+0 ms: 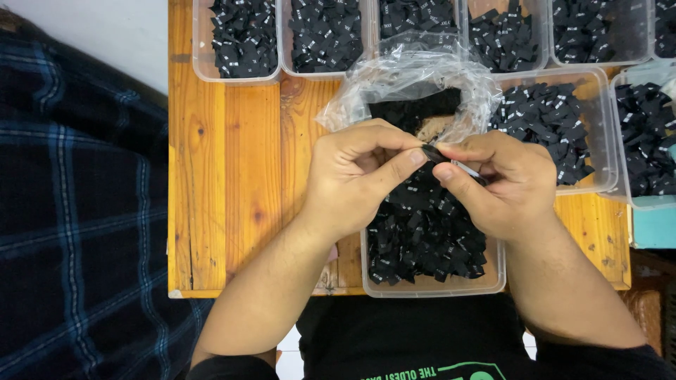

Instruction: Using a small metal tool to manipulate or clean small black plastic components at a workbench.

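Note:
My left hand (355, 179) and my right hand (503, 179) meet above a clear plastic tub (493, 281) full of small black fabric labels (422, 232). Both pinch one small black label (438, 156) between thumbs and forefingers, its white-marked end poking out toward the right hand. Just behind the hands lies a crumpled clear plastic bag (412, 77) with more black labels inside it.
A wooden table (232, 176) carries several more clear tubs of black labels along its far edge (243, 39) and at the right (556, 127). Blue-checked dark cloth (77, 211) lies left of the table. A teal surface (651, 229) sits at the right edge.

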